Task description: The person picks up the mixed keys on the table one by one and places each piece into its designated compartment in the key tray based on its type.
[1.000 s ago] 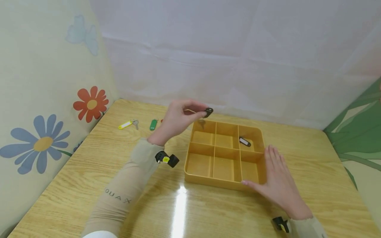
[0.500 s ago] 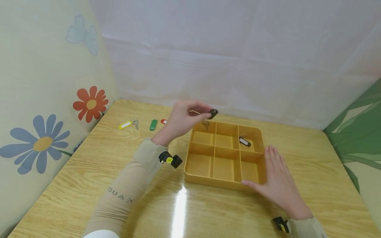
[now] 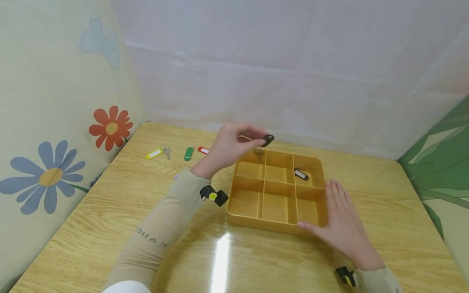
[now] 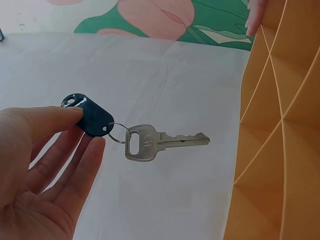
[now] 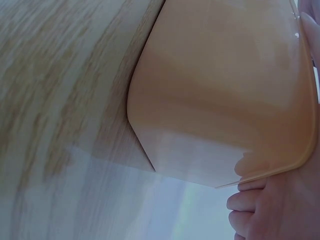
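Observation:
Between thumb and fingers, my left hand (image 3: 231, 148) pinches a dark key tag (image 3: 268, 141) above the back left part of a yellow-orange divided box (image 3: 271, 226). A silver key (image 4: 145, 143) hangs from the tag by a thin metal ring (image 4: 117, 134). My right hand (image 3: 346, 226) lies along the box's front right corner, fingers extended by the right wall and thumb at the front rim. In the right wrist view the box wall (image 5: 215, 85) fills much of the picture. Another black key tag (image 3: 301, 174), with a white label, lies in the back right compartment.
Left of the box, on the wooden table (image 3: 91, 236), lie a yellow key tag (image 3: 154, 154) with a key (image 3: 167, 153), a green tag (image 3: 188, 154) and a red tag (image 3: 203, 150), partly behind my left hand. A white cloth (image 3: 278, 81) hangs behind.
My left hand has moved a little to the right with the key tag and key, so more of the red tag shows. The right hand and the box have stayed in place.

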